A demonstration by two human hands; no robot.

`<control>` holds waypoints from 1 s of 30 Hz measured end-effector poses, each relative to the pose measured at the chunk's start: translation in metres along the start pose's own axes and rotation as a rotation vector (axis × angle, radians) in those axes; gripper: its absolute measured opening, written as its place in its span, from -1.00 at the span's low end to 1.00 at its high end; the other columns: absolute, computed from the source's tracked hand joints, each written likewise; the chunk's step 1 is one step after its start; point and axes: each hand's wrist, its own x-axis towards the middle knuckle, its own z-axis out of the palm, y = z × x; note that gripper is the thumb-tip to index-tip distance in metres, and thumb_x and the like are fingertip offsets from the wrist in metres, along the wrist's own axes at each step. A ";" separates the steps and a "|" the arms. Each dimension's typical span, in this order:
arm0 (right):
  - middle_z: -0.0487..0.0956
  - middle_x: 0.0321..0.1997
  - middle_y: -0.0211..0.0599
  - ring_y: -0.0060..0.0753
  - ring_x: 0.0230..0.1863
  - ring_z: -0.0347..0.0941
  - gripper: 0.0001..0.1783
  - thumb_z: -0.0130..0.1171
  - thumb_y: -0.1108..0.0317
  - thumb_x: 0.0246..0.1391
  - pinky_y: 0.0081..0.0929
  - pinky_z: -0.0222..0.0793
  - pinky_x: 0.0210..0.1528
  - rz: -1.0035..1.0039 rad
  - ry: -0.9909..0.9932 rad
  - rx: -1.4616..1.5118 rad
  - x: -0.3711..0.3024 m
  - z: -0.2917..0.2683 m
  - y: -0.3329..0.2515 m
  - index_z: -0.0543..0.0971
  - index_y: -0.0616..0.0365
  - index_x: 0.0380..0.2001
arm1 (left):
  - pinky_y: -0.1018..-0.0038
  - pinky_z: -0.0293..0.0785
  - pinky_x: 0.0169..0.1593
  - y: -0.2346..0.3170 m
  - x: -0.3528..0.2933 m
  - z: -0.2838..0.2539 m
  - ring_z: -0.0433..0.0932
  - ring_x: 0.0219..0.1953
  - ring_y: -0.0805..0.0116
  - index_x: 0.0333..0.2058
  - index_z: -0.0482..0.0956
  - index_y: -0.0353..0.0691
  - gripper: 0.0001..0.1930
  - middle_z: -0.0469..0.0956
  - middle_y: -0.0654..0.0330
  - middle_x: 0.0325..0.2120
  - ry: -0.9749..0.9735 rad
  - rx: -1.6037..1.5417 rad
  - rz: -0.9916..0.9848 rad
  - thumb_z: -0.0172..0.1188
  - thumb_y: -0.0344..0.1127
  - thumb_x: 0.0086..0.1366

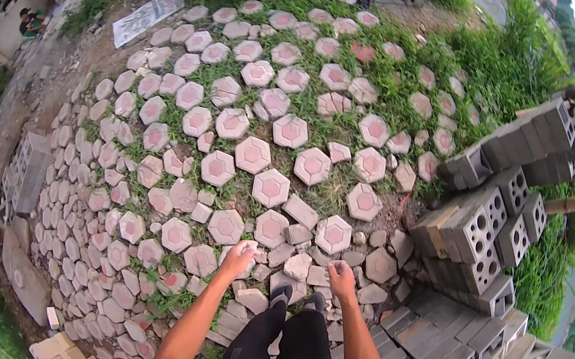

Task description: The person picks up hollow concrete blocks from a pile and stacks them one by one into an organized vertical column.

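Note:
Both my arms reach out over a ground of hexagonal concrete pavers with pinkish centres. My left hand is closed, with something whitish at its fingertips that is too small to name. Just beyond it lies a hexagonal paver. My right hand has its fingers curled in, and whatever they may hold is hidden. Past that hand sits another hexagonal paver. Between the hands, in front of my dark shoes, a pale broken concrete chunk rests among other rubble. The hands are apart from each other.
Grey hollow blocks are stacked close on my right, with a lower pile beside my right forearm. Loose pavers and grass spread ahead and left. A pale sheet lies at the far left. A person is beyond it.

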 end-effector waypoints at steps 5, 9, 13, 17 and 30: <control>0.53 -0.19 -0.22 -0.33 -0.18 0.49 -0.68 0.02 0.17 0.19 -0.36 0.43 -0.11 0.430 -0.283 1.078 -0.005 0.018 -0.185 0.40 0.17 -0.13 | 0.45 0.45 -0.10 0.054 -0.041 -0.045 0.57 -0.19 0.38 -0.01 0.42 -0.29 -0.65 0.59 0.11 -0.22 0.200 -0.312 -0.030 0.01 -0.17 0.35; 0.55 -0.24 -0.27 -0.37 -0.23 0.50 -0.76 0.02 0.21 0.19 -0.38 0.45 -0.14 0.424 -0.539 0.967 -0.021 0.043 -0.298 0.43 0.13 -0.19 | 0.48 0.45 -0.16 0.080 -0.083 -0.078 0.56 -0.18 0.42 0.02 0.41 -0.25 -0.60 0.60 0.16 -0.20 0.342 -0.409 -0.037 0.00 -0.09 0.36; 0.58 -0.30 -0.35 -0.41 -0.29 0.52 -0.79 -0.01 0.19 0.22 -0.43 0.46 -0.20 0.505 -0.725 0.829 0.004 0.080 -0.362 0.46 0.08 -0.25 | 0.47 0.45 -0.17 0.106 -0.087 -0.118 0.56 -0.18 0.42 0.01 0.42 -0.24 -0.59 0.60 0.17 -0.22 0.542 -0.482 0.006 0.01 -0.05 0.36; 0.58 -0.29 -0.31 -0.42 -0.34 0.50 -0.79 -0.06 0.23 0.25 -0.46 0.44 -0.24 0.318 -0.875 0.554 0.069 0.118 -0.439 0.45 0.12 -0.25 | 0.48 0.45 -0.19 0.139 -0.060 -0.155 0.54 -0.20 0.44 0.01 0.42 -0.24 -0.60 0.59 0.19 -0.23 0.754 -0.574 0.001 -0.03 -0.07 0.38; 0.58 -0.46 -0.24 -0.47 -0.40 0.50 -0.74 0.12 0.28 0.12 -0.49 0.42 -0.29 -0.967 -0.886 -0.476 0.176 0.290 -0.636 0.51 0.33 -0.32 | 0.51 0.43 -0.16 0.243 -0.002 -0.264 0.57 -0.21 0.41 0.00 0.44 -0.27 -0.60 0.60 0.15 -0.23 1.239 -0.724 0.235 -0.03 -0.07 0.38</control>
